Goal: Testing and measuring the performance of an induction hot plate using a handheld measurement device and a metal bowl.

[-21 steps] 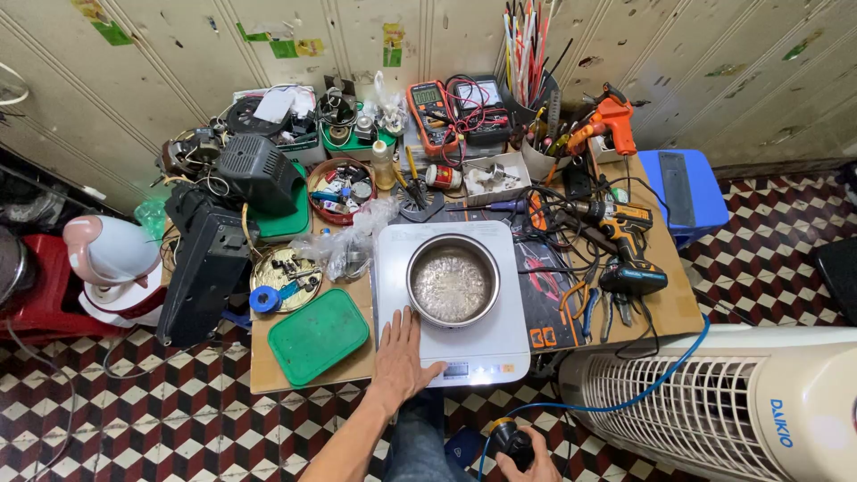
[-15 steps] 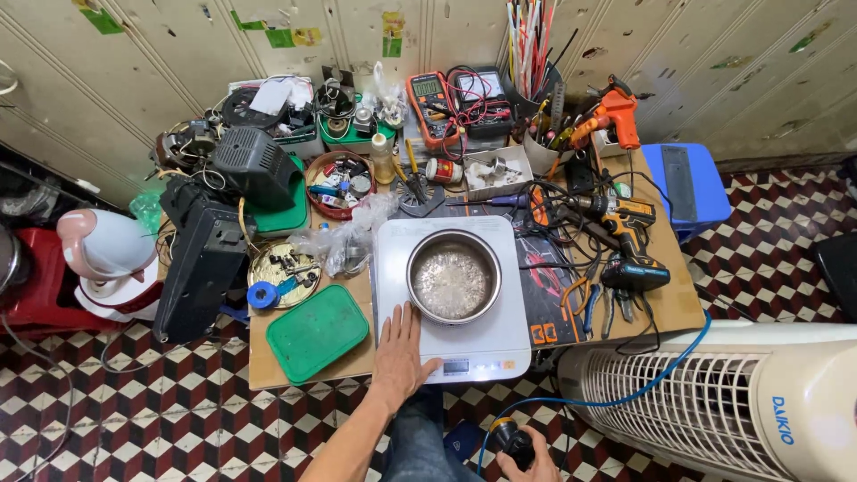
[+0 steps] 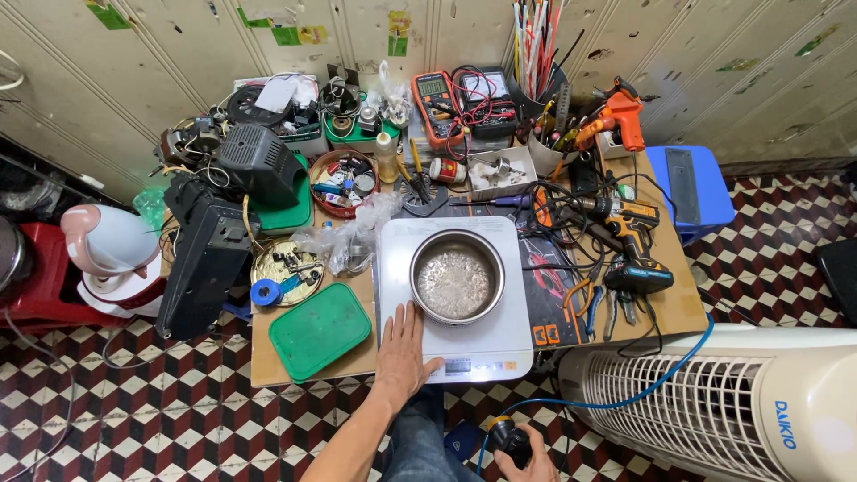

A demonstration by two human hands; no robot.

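- Head view: left hand (image 3: pixel 403 350) lying flat, fingers spread, pressing on the near-left corner of the white cooker (image 3: pixel 455 299).
- Resting just beside the steel pot (image 3: pixel 456 277), not touching it; pot sitting centred on the cooker top.
- Right hand (image 3: pixel 525 451) curling closed around a black plug (image 3: pixel 511 437) low at the frame edge, below the table.
- Blue cable (image 3: pixel 652 388) trailing from that plug up toward the table's right edge.
- Green lid (image 3: pixel 320 330) lying left of the flat hand, near the table's (image 3: pixel 303 368) front edge.
- Drill (image 3: pixel 636 241) and pliers crowding the right side, well apart from both hands.
- White fan (image 3: pixel 714 402) standing on the floor to the right.
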